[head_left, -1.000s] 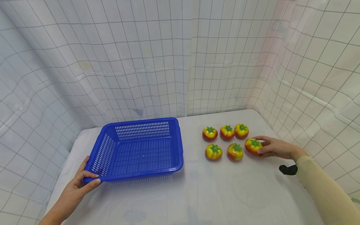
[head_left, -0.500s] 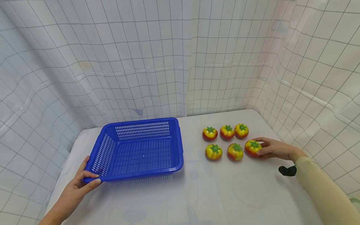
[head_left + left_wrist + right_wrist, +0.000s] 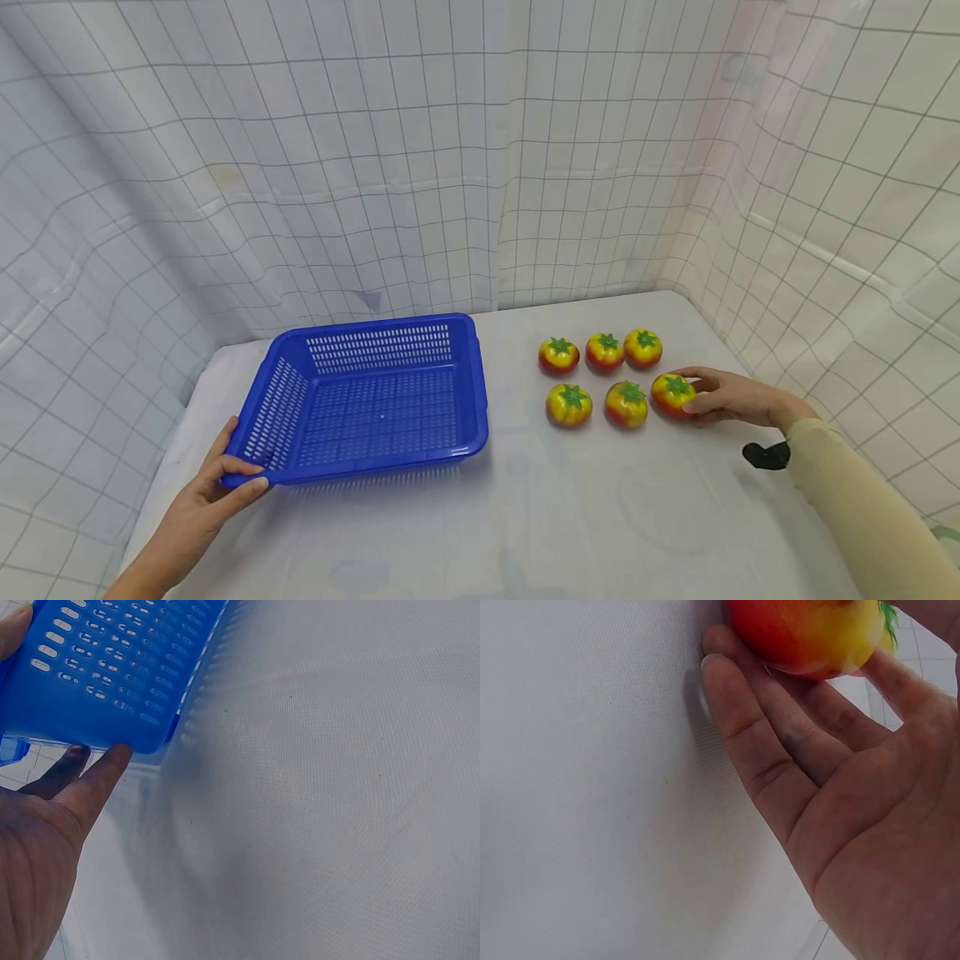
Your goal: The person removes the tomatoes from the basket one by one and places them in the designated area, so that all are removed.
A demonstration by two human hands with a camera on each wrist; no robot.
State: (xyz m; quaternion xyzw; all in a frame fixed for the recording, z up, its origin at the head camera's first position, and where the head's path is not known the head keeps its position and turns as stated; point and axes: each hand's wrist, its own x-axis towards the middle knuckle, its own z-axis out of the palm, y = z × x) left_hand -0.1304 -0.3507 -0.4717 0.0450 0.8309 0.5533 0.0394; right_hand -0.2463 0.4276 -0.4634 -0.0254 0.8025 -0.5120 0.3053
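A blue plastic basket with slotted walls stands on the left of the table. My left hand grips its near left corner, the thumb lying along the front rim. In the left wrist view, fingertips touch the outside of the basket. On the right, my right hand holds a red-and-yellow tomato with a green leafy top, thumb on the near side and fingers round the far side. The right wrist view has this tomato at its top, fingers curved beneath it.
Several similar tomatoes sit left of and behind the held one, among them a front left tomato, a front middle tomato and a back right tomato. White gridded curtains enclose the white table.
My right hand and the tomato in it have shifted very slightly left and toward the near side. The left hand and the basket stay in place.
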